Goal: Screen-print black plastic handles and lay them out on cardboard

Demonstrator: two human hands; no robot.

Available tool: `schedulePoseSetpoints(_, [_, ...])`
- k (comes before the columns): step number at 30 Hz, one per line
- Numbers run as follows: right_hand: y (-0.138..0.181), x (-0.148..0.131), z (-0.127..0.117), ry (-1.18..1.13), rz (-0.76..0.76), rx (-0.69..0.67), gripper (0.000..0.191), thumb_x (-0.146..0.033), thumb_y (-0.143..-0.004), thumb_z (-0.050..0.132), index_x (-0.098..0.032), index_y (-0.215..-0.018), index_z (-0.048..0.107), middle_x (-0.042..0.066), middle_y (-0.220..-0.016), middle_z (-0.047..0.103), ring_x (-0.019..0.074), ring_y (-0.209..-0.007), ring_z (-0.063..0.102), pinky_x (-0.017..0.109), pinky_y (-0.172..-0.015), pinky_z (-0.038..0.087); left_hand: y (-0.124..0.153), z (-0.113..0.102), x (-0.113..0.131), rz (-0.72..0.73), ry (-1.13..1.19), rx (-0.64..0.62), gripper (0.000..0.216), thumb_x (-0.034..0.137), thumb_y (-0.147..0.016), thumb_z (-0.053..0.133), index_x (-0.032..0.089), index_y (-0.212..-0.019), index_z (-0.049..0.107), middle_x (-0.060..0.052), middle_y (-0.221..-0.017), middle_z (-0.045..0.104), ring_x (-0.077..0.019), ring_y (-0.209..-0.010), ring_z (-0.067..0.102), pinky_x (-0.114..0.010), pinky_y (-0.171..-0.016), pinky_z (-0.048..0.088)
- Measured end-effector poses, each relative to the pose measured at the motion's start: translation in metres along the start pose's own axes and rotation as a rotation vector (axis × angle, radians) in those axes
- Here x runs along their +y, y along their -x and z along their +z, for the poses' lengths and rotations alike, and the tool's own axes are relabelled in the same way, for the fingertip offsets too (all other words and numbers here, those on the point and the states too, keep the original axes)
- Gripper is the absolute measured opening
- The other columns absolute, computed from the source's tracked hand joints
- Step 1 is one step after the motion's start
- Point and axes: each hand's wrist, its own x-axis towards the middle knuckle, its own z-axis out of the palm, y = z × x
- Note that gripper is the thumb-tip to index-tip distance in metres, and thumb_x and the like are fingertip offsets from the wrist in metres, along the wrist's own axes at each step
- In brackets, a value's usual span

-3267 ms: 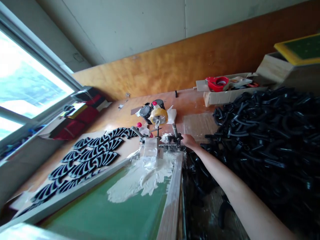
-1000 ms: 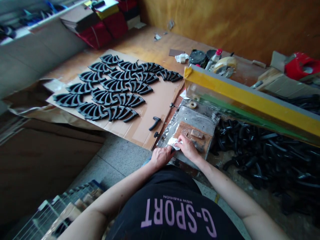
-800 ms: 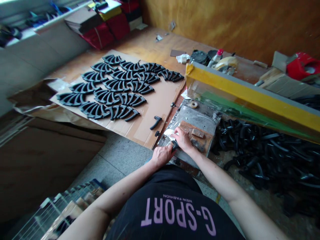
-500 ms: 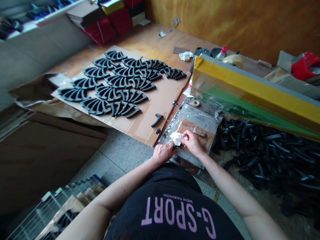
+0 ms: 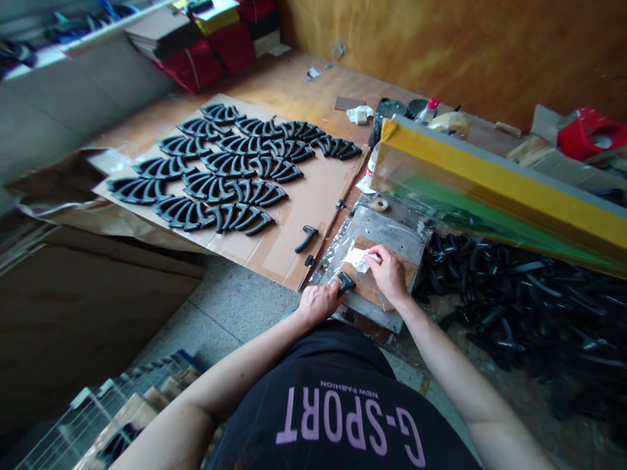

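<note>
While the left hand (image 5: 317,302) clamps its fingers around a black piece (image 5: 346,282) at the near edge of the metal plate (image 5: 392,225), seemingly to leave the broad end exposed, the right hand (image 5: 390,275) pinches a crumpled white wad (image 5: 356,259) just beyond it. Similar pieces (image 5: 277,171) lie fanned on the cardboard sheet (image 5: 274,258), probably nested so to save room.

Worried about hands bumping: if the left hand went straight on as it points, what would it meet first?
Beyond the black part it grips, the left hand would probably meet the white cloth or tissue held by the right hand, though relative height is unclear.
</note>
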Motion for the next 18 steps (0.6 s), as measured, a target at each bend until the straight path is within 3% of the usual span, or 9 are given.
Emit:
schedulePoseSetpoints(3, [0.017,-0.002,-0.004,0.138,-0.178,-0.075,0.014,-0.017,-0.089,0.051,-0.02,-0.096,0.062,0.008,-0.091,0.065,0.0239,-0.092,0.056,0.036,-0.084,0.043,0.0,0.0,-0.001,0.013,0.004,-0.008,0.041,0.053,-0.093,0.036,0.021,-0.1,0.061,-0.008,-0.081,0.073,-0.0242,-0.075,0.07,-0.031,-0.067,0.05])
schedulePoseSetpoints(7, [0.033,-0.004,0.011,0.019,-0.297,-0.305,0.018,-0.01,-0.087,0.054,-0.022,-0.087,0.068,0.006,-0.085,0.067,0.0233,-0.092,0.056,0.036,-0.081,0.046,-0.001,-0.002,-0.003,0.035,0.013,-0.013,0.042,0.053,-0.093,0.036,0.02,-0.097,0.061,-0.009,-0.082,0.073,-0.0246,-0.074,0.07,-0.031,-0.067,0.05])
schedulePoseSetpoints(12, [0.026,0.004,0.019,-0.166,-0.195,-0.368,0.013,-0.011,-0.079,0.067,-0.022,-0.077,0.072,0.003,-0.09,0.067,0.0185,-0.088,0.06,0.033,-0.08,0.047,-0.001,-0.002,-0.005,0.043,0.027,-0.03,0.042,0.052,-0.093,0.036,0.019,-0.098,0.061,-0.01,-0.082,0.072,-0.0251,-0.075,0.07,-0.032,-0.067,0.05])
schedulePoseSetpoints(18, [0.002,-0.003,0.034,-0.136,-0.094,-0.423,0.009,-0.011,-0.078,0.068,-0.02,-0.076,0.068,0.0,-0.079,0.063,0.0154,-0.075,0.058,0.029,-0.072,0.044,-0.002,-0.003,-0.006,0.047,0.033,-0.048,0.042,0.051,-0.093,0.035,0.018,-0.099,0.061,-0.011,-0.083,0.072,-0.0262,-0.074,0.07,-0.034,-0.067,0.051])
